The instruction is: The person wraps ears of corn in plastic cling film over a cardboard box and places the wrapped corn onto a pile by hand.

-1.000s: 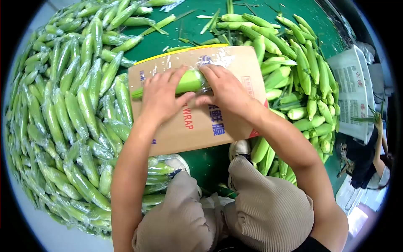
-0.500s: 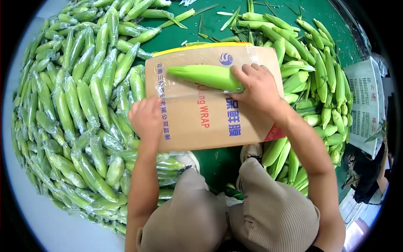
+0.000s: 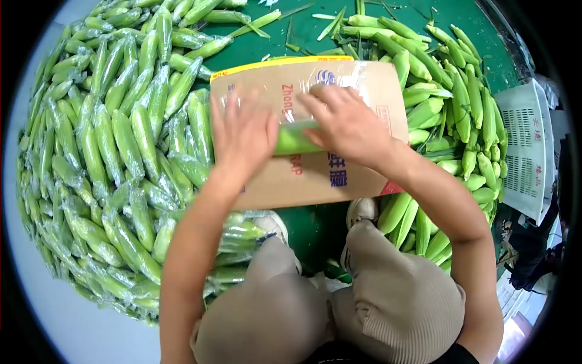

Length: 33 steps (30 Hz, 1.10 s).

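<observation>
A green ear of corn in its husk (image 3: pixel 294 139) lies crosswise on a printed brown cardboard box (image 3: pixel 267 191), with clear plastic wrap around it and on the box top. My left hand (image 3: pixel 245 133) is over the corn's left end, fingers spread and blurred by motion. Across the right end of the corn rests my right hand (image 3: pixel 351 127), its fingers stretched out and apart over the box. Both ends of the corn are hidden under my hands.
A large heap of plastic-wrapped corn (image 3: pixel 142 136) is on the left. Unwrapped corn ears (image 3: pixel 424 112) are piled on the right, beside a white plastic crate (image 3: pixel 527 151). Loose husk leaves (image 3: pixel 330 27) lie on the green floor (image 3: pixel 309 233). My shoes (image 3: pixel 362 212) are close to the box.
The corn has moved down the box toward me and now has wrap around it. My left hand has moved from the box's left edge onto the corn. My right hand's fingers have opened over it.
</observation>
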Each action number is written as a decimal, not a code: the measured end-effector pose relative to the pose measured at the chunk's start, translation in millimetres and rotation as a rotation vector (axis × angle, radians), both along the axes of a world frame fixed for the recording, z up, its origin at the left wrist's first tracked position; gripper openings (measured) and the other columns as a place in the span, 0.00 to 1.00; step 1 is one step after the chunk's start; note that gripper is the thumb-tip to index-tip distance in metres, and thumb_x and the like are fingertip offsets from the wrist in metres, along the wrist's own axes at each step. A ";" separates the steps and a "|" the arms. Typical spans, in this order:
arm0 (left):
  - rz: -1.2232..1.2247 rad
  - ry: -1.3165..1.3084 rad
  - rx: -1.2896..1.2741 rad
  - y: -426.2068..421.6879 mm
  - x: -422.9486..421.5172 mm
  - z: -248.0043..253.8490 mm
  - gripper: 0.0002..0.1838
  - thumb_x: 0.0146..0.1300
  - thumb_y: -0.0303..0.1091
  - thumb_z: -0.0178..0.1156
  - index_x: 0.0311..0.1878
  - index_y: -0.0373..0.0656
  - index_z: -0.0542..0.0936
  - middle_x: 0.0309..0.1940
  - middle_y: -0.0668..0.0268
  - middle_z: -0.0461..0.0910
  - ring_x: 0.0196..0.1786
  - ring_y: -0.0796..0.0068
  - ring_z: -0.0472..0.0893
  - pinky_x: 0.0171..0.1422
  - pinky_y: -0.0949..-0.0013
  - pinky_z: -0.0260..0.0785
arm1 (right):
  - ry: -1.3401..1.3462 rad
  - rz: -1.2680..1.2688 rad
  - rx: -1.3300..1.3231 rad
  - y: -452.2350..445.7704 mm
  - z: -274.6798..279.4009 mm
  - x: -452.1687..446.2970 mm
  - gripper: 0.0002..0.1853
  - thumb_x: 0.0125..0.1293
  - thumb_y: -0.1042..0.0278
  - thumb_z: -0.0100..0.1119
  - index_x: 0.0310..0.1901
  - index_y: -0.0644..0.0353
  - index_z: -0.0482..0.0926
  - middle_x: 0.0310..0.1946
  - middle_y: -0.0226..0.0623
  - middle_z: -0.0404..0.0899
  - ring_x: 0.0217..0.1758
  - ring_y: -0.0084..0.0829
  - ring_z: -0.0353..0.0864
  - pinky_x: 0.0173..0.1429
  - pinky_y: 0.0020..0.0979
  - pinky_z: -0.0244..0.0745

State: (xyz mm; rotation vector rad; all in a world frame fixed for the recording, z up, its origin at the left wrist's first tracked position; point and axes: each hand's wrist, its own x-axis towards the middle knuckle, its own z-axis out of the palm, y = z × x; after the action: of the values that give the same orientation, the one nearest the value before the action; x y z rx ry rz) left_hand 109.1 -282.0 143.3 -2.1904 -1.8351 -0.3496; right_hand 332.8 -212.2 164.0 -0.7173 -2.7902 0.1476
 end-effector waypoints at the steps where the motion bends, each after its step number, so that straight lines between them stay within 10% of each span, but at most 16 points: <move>1: 0.032 0.152 0.093 63.7 -7.8 16.6 0.19 0.74 0.41 0.59 0.63 0.49 0.84 0.74 0.61 0.75 0.82 0.61 0.65 0.82 0.29 0.53 | 0.002 0.017 0.007 13.6 -6.5 -10.1 0.41 0.62 0.30 0.66 0.65 0.58 0.78 0.60 0.42 0.80 0.61 0.41 0.81 0.64 0.42 0.73; 2: 0.033 0.263 0.120 91.1 -15.4 15.4 0.22 0.71 0.39 0.61 0.67 0.49 0.82 0.70 0.60 0.79 0.78 0.58 0.71 0.83 0.35 0.55 | -0.004 -0.011 0.016 19.9 -11.8 -20.5 0.42 0.57 0.34 0.73 0.63 0.61 0.78 0.62 0.43 0.80 0.62 0.42 0.80 0.64 0.42 0.74; 5: 0.191 -0.549 -0.219 94.4 -4.9 42.5 0.27 0.67 0.33 0.62 0.70 0.48 0.79 0.67 0.59 0.81 0.73 0.54 0.77 0.84 0.40 0.56 | 0.040 -0.087 0.047 49.8 -14.1 -33.4 0.41 0.51 0.39 0.79 0.59 0.61 0.79 0.61 0.44 0.81 0.64 0.41 0.79 0.66 0.42 0.74; 8: -0.227 -0.260 0.007 41.8 -2.4 24.2 0.31 0.61 0.37 0.68 0.69 0.45 0.78 0.65 0.57 0.83 0.72 0.53 0.78 0.84 0.41 0.56 | 0.051 -0.156 -0.340 70.3 -35.4 -43.4 0.40 0.42 0.51 0.86 0.56 0.63 0.82 0.52 0.55 0.82 0.56 0.54 0.81 0.61 0.51 0.78; 10: -0.083 0.082 -0.225 19.0 9.2 1.0 0.35 0.62 0.41 0.67 0.73 0.45 0.75 0.74 0.58 0.77 0.81 0.60 0.71 0.86 0.34 0.48 | 0.008 -0.198 -0.625 80.0 -40.6 -44.5 0.38 0.42 0.42 0.83 0.51 0.64 0.86 0.52 0.56 0.85 0.61 0.57 0.82 0.68 0.49 0.77; 12: -0.332 0.056 0.084 12.1 -15.2 -39.7 0.29 0.70 0.39 0.59 0.74 0.46 0.74 0.76 0.58 0.75 0.81 0.54 0.70 0.88 0.36 0.46 | -0.078 -0.045 -0.799 71.4 -9.6 -34.2 0.44 0.44 0.34 0.80 0.54 0.65 0.88 0.55 0.59 0.86 0.60 0.54 0.86 0.67 0.47 0.80; 13: -0.233 0.105 0.062 8.1 -8.0 -35.3 0.25 0.71 0.34 0.56 0.71 0.45 0.77 0.71 0.55 0.79 0.75 0.51 0.75 0.81 0.39 0.60 | -0.166 -0.016 -0.830 65.2 -13.7 -40.6 0.42 0.50 0.31 0.75 0.54 0.65 0.89 0.53 0.59 0.87 0.60 0.54 0.85 0.68 0.46 0.79; 18: -0.216 -0.300 -0.379 -0.2 -20.9 -17.2 0.27 0.52 0.31 0.69 0.60 0.42 0.81 0.58 0.49 0.83 0.57 0.40 0.80 0.60 0.47 0.73 | -0.359 0.107 -0.822 82.1 29.1 -45.1 0.37 0.70 0.32 0.56 0.66 0.56 0.84 0.69 0.53 0.80 0.79 0.52 0.71 0.83 0.48 0.63; 21: -0.182 -0.481 -0.547 0.2 1.0 15.0 0.33 0.44 0.30 0.71 0.60 0.44 0.82 0.48 0.45 0.84 0.53 0.36 0.81 0.58 0.45 0.74 | 0.135 0.184 -0.436 76.1 -45.4 -59.7 0.37 0.73 0.33 0.53 0.78 0.42 0.72 0.83 0.37 0.63 0.90 0.47 0.50 0.88 0.65 0.45; 22: -0.078 -0.414 -0.704 3.7 21.3 45.9 0.28 0.44 0.30 0.70 0.54 0.45 0.83 0.44 0.44 0.85 0.50 0.36 0.83 0.57 0.44 0.76 | -0.136 0.312 -0.279 84.2 -100.3 -82.5 0.41 0.73 0.29 0.53 0.83 0.31 0.62 0.88 0.24 0.51 0.93 0.44 0.36 0.85 0.77 0.31; 26: -0.116 -0.473 -0.859 -34.3 26.5 41.3 0.32 0.47 0.33 0.73 0.60 0.43 0.80 0.40 0.45 0.86 0.46 0.38 0.85 0.53 0.47 0.78 | -0.049 0.281 -0.202 52.3 -90.0 -59.2 0.43 0.70 0.24 0.52 0.83 0.30 0.63 0.89 0.20 0.51 0.93 0.43 0.36 0.86 0.74 0.23; 29: -0.212 -0.402 -1.312 -82.5 50.6 58.1 0.37 0.53 0.41 0.74 0.68 0.44 0.78 0.58 0.44 0.82 0.61 0.40 0.80 0.67 0.48 0.72 | -0.008 0.259 -0.283 52.0 -98.4 -64.9 0.44 0.70 0.22 0.52 0.83 0.31 0.64 0.88 0.19 0.52 0.93 0.42 0.35 0.86 0.73 0.23; 31: -0.280 -0.227 -1.593 -120.3 58.5 44.8 0.43 0.54 0.48 0.76 0.74 0.44 0.76 0.67 0.46 0.80 0.68 0.40 0.78 0.72 0.47 0.70 | 0.093 0.284 -0.142 37.0 -113.1 -71.8 0.47 0.66 0.24 0.58 0.78 0.47 0.70 0.85 0.37 0.57 0.90 0.49 0.44 0.86 0.70 0.32; 33: -0.325 -0.241 -1.637 -139.6 48.1 39.9 0.43 0.55 0.48 0.77 0.74 0.43 0.75 0.67 0.47 0.80 0.68 0.42 0.79 0.72 0.47 0.70 | 0.196 0.483 -0.331 -9.5 -85.9 -61.8 0.47 0.60 0.24 0.65 0.64 0.62 0.80 0.72 0.53 0.72 0.77 0.55 0.67 0.78 0.66 0.57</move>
State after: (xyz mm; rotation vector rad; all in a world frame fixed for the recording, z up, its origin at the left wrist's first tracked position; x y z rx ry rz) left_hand 157.1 -421.6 183.2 -3.4540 -2.1129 1.4271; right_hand 271.0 -221.7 78.0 -0.0657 -2.7156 0.7385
